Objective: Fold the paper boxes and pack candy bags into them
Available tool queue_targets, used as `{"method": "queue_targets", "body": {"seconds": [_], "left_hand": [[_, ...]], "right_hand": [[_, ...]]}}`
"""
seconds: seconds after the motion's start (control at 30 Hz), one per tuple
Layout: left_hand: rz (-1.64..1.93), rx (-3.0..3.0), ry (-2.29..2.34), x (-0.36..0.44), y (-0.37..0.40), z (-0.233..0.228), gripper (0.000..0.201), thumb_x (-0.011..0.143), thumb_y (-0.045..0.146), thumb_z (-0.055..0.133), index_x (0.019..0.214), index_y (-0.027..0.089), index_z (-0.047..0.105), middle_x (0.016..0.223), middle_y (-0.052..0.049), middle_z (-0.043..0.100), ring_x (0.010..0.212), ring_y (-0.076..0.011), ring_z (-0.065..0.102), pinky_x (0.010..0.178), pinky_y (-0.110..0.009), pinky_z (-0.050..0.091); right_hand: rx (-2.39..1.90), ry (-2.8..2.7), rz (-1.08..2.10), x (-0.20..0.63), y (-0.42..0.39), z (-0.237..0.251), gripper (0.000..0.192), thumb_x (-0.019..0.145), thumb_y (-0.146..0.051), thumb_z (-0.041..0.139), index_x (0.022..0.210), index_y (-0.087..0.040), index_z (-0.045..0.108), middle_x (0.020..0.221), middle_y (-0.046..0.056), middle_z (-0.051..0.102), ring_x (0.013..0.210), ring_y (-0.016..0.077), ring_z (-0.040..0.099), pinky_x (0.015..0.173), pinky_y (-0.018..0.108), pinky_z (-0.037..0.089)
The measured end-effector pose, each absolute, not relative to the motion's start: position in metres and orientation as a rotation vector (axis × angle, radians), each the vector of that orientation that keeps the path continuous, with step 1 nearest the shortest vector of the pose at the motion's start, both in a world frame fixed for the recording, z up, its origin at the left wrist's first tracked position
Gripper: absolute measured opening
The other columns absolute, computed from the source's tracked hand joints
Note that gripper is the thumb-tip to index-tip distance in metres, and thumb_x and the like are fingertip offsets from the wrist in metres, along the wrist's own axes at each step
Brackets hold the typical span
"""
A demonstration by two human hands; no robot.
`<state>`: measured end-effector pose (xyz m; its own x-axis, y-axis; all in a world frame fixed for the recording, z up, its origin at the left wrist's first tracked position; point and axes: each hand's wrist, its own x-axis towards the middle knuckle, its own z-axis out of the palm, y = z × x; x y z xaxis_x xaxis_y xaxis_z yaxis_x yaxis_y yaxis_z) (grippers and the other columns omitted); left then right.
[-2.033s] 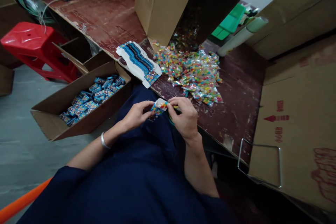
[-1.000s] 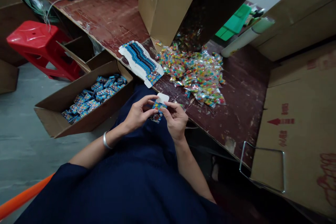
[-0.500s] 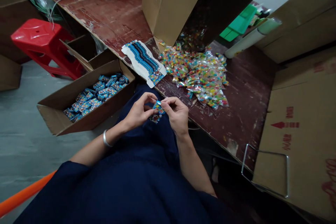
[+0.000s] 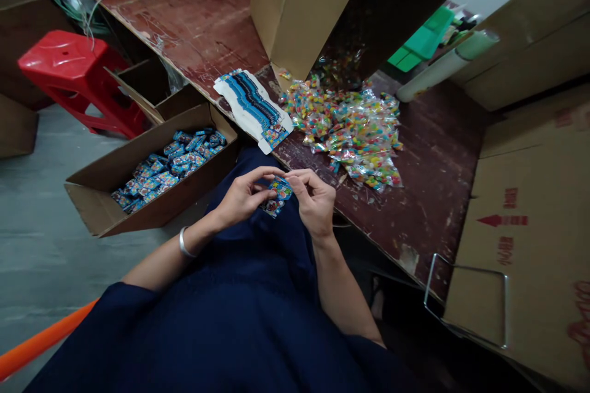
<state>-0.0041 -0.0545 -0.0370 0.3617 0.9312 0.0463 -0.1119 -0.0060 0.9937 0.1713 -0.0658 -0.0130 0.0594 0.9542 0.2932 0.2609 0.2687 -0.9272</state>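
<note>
Between my two hands, above my lap, is a small blue printed candy box [image 4: 279, 191]. My left hand [image 4: 246, 198], with a silver bangle on its wrist, grips the box from the left with thumb and fingers. My right hand [image 4: 314, 201] pinches its upper right side, and the fingertips of both hands nearly meet along the top edge. On the table just beyond lies a fanned stack of flat blue-and-white cartons [image 4: 253, 107]. Clear bags of colourful candy [image 4: 350, 129] are heaped to its right.
At left, a long cardboard box [image 4: 94, 193] holds many small blue boxes [image 4: 170, 166]. Behind it stands a red stool [image 4: 76, 73]. A tall carton [image 4: 299, 12] rises from the red-brown table [image 4: 428, 196]. Large cartons [image 4: 520, 227] and a metal wire frame [image 4: 504, 307] flank the right side.
The right hand has shifted slightly right and its fingers have moved along the box's top edge. More of the box's printed face shows now. Left fingers have moved a little at the top.
</note>
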Motion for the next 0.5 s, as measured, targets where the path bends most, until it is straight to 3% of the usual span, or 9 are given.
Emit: {"method": "queue_targets", "body": {"seconds": [0.17,0.3,0.5], "left_hand": [[0.961,1.305,0.837,-0.008,-0.051,-0.037,0.026,0.087,0.02,0.072,0.113,0.017,0.069,0.105,-0.006,0.074,0.085,-0.0158,0.074,0.08,-0.027,0.061],[0.824,1.45,0.721,-0.016,-0.048,-0.027,0.02,0.089,0.019,0.07,0.109,0.017,0.073,0.104,-0.008,0.075,0.089,-0.0177,0.073,0.082,-0.029,0.06],[0.714,1.516,0.604,-0.02,-0.048,-0.009,0.018,0.09,0.02,0.07,0.108,0.017,0.074,0.104,-0.008,0.075,0.088,-0.0174,0.073,0.079,-0.028,0.06]], "right_hand": [[-1.185,-1.468,0.974,0.184,-0.067,-0.02,0.023,0.092,-0.045,0.074,0.089,-0.023,0.076,0.105,0.007,0.077,0.097,0.0222,0.073,0.079,0.035,0.061],[-1.135,-1.434,1.203,0.2,-0.055,-0.017,0.03,0.09,-0.048,0.076,0.109,-0.025,0.078,0.091,0.003,0.077,0.077,0.0162,0.069,0.068,0.029,0.056],[-1.085,-1.532,1.341,0.189,-0.046,-0.008,0.033,0.088,-0.05,0.077,0.074,-0.02,0.072,0.069,-0.001,0.065,0.062,0.0131,0.058,0.058,0.026,0.048]]}}
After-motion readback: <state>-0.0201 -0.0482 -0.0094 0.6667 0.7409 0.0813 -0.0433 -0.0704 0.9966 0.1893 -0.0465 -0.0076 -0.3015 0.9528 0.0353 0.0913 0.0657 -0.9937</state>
